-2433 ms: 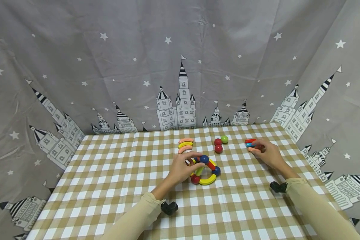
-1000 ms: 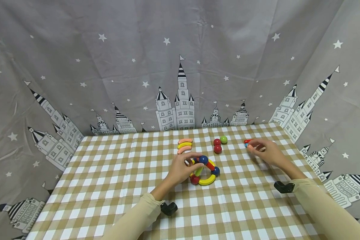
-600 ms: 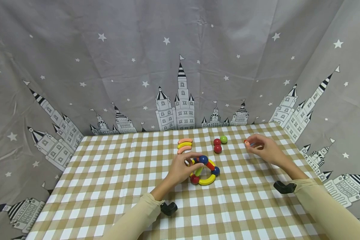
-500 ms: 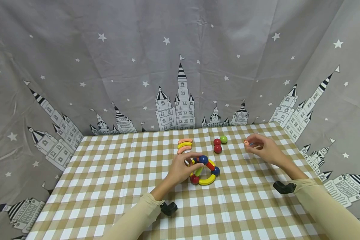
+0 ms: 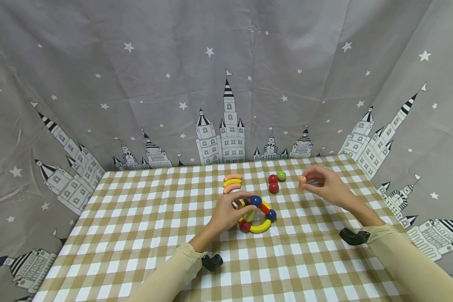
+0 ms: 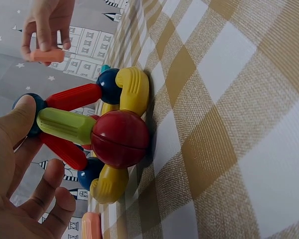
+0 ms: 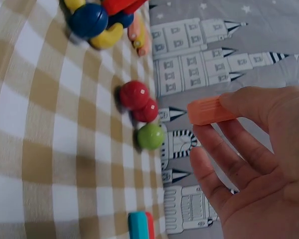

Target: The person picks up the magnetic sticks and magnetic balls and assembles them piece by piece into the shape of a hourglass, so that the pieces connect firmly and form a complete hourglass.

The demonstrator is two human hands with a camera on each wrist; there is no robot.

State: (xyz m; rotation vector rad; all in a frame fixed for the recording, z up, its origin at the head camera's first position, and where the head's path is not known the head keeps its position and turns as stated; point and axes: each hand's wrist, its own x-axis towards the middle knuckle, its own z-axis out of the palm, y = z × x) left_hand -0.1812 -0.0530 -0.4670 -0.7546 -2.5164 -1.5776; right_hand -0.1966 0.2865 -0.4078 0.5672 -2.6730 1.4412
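My left hand [image 5: 226, 212] pinches the blue ball [image 5: 256, 201] at the top of a pyramid-like frame of magnetic rods and balls. Red rods [image 6: 74, 96] and a light green rod [image 6: 65, 125] slope down from that ball. Curved yellow rods [image 5: 261, 227] join the lower balls, among them a dark red ball [image 6: 120, 139], on the tablecloth. To the right, my right hand [image 5: 326, 186] pinches a short orange magnetic rod [image 7: 204, 110] between thumb and fingers, raised above the cloth.
Curved orange and yellow rods [image 5: 232, 183] lie behind the frame. Red balls [image 5: 274, 187] and a green ball [image 5: 281, 175] sit between the hands toward the back. A teal rod [image 7: 138, 225] and a red rod [image 7: 150, 225] lie beyond my right hand.
My right hand has picked up the orange rod from beside the teal and red rods and carried it up and slightly left. My left hand has stayed on the frame's top ball.
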